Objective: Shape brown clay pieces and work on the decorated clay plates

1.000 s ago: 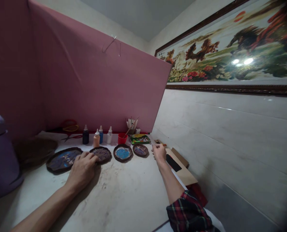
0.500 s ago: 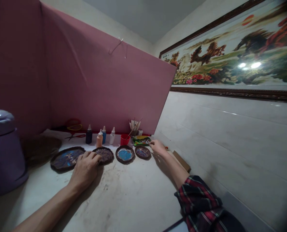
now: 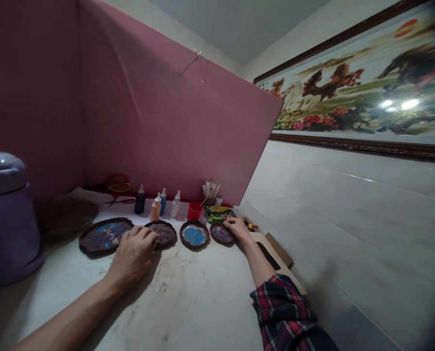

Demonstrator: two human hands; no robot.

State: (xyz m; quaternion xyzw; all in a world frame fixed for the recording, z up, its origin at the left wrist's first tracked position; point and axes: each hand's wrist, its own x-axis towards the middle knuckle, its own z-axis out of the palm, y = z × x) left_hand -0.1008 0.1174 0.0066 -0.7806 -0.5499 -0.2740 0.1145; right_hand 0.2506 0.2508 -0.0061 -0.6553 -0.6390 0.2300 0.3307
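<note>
Several shallow brown dishes with rough dark rims lie in a row on the white table. My left hand (image 3: 136, 251) rests between the largest dish (image 3: 104, 236) and a middle dish (image 3: 163, 234), its fingers curled against the middle dish's rim. Blue paint fills the dish (image 3: 194, 235) to the right of it. At the right end, my right hand (image 3: 239, 228) has its fingers closed at the rim of the small dish (image 3: 222, 234), which shows blue and purple streaks. Both sets of fingertips are partly hidden.
Paint bottles (image 3: 156, 207), a red cup (image 3: 195, 211) with a brush, a holder of pens (image 3: 210, 192) and a green box (image 3: 220, 214) stand behind the dishes. Scissors (image 3: 119, 201) lie back left. A purple bin (image 3: 9, 224) stands left, cardboard (image 3: 279, 251) along the right wall.
My right hand has come from beside the green box to the small dish's rim, uncovering the cardboard behind the forearm. The view has turned slightly left. My left hand stays at the middle dish.
</note>
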